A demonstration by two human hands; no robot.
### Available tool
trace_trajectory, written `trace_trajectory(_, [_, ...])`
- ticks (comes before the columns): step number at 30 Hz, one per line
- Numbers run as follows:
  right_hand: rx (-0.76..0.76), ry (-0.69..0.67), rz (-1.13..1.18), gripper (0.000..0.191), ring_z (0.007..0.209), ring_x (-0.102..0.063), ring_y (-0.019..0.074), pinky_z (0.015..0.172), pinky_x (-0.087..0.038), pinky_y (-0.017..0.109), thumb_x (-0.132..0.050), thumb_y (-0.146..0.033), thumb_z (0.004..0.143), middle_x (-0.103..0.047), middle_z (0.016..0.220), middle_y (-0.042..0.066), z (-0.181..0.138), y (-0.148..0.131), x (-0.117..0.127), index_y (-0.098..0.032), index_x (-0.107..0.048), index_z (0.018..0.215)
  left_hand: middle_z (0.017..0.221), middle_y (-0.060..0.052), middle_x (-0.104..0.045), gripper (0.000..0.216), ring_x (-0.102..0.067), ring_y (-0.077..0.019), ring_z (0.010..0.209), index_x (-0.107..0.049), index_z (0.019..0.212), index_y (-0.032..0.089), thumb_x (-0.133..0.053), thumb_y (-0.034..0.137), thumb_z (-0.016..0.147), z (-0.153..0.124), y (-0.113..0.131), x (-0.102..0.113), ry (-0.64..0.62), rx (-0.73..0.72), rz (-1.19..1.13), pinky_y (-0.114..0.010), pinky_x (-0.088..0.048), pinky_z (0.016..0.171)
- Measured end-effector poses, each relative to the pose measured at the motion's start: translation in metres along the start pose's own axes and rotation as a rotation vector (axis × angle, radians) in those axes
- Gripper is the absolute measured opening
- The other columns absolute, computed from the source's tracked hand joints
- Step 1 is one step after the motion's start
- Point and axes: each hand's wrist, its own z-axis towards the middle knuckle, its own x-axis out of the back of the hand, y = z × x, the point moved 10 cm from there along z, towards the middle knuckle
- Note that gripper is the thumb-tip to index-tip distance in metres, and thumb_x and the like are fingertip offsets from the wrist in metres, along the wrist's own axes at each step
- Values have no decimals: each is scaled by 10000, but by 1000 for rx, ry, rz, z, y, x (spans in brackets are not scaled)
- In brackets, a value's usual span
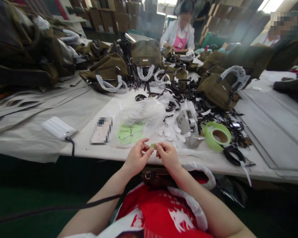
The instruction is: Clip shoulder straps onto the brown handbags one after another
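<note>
Between my two hands is a small piece of green tape, held just over the table's front edge. My right hand pinches it between thumb and forefinger. The thumb and fingers of my left hand are closed at its other end. Below my hands, on my lap, lies a dark bag with a white-wrapped handle, partly hidden by my forearms. Ahead of my fingers is a clear plastic bag with green pieces at its near side. White tags are scattered beside it.
A metal tape dispenser and a roll of green tape stand to the right, near coiled black straps. A phone and a white power bank lie left. Olive bags fill the back. A person sits opposite.
</note>
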Motion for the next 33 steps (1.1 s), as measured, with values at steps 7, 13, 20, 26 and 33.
trace_trajectory(7, [77,98,108,300,481,-511,86,466,-428,215,-657,-485,800,-684,684,-7,-16,-39,35,-200,-705,882,846,-70,-702,312,-631,-240,764,-709,905,203,-758,391,662,-9,5,-84,-579,-190,767,-321,-457,696])
trace_trajectory(13, [75,-24,-3,240,622,-641,142,620,-537,273,-631,-424,856,-715,742,-5,-67,-44,51,-230,-707,974,710,-37,-699,216,-593,-180,650,-707,699,206,-541,285,814,15,-3,-101,-565,-214,810,-268,-366,593])
trace_trajectory(20, [-17,-152,-749,222,861,-681,228,802,-476,320,-508,-164,916,-749,944,83,-95,9,64,-202,-723,958,733,-45,-708,276,-598,-182,682,-711,774,197,-474,299,871,10,4,-91,-452,-203,858,-265,-369,606])
trace_trajectory(26, [-50,-368,-708,208,781,-666,199,727,-455,274,-522,-154,910,-745,841,54,-110,31,43,-202,-725,898,772,-49,-707,267,-613,-191,725,-692,804,193,-462,300,886,0,-1,-86,-393,-142,866,-269,-401,634])
trace_trajectory(33, [92,-327,-916,275,907,-675,211,826,-452,286,-445,-196,983,-742,1025,97,-89,30,36,-203,-705,1074,800,-46,-724,253,-632,-195,754,-701,831,197,-473,292,885,-7,3,-92,-443,-136,822,-271,-425,667])
